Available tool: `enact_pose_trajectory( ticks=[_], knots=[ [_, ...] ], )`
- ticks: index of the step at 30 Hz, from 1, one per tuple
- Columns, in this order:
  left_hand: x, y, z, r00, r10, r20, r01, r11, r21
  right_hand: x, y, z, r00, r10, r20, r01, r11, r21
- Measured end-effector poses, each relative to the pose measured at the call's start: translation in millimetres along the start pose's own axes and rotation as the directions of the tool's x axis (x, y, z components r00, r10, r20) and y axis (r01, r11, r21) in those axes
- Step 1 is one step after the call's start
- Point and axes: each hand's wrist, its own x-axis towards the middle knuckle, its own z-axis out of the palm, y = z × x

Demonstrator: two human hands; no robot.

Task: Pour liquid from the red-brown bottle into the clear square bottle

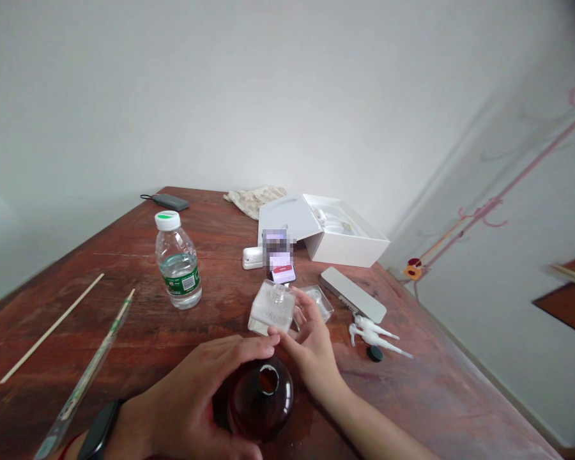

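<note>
A round dark-brown glass bottle stands uncapped near the table's front edge, its neck opening facing up. My left hand curves around its left side, thumb in front and fingers behind. Just beyond it, my right hand grips a clear square bottle by its right side, thumb in front. The clear bottle looks tilted and holds some clear liquid at the bottom. My left fingertips come close to the right thumb; whether they touch I cannot tell. Behind my right fingers lies another clear square container.
White pump heads and a black cap lie right, beside a grey case. A water bottle stands left, near a bare stick and wrapped chopsticks. Behind are a phone and an open white box.
</note>
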Motion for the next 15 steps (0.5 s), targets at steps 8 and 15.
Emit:
enact_pose_trajectory(
  ticks=[8, 15],
  knots=[
    [2.3, 1.1, -0.2, 1.000, 0.001, -0.013, -0.001, 1.000, -0.018, -0.9, 1.0, 0.2, 1.000, -0.015, -0.024, 0.015, 1.000, 0.007],
    [-0.8, -2.4, -0.5, 1.000, 0.007, -0.003, -0.007, 1.000, -0.002, -0.8, -0.3, -0.5, 1.000, -0.009, -0.007, 0.009, 1.000, -0.010]
  ],
)
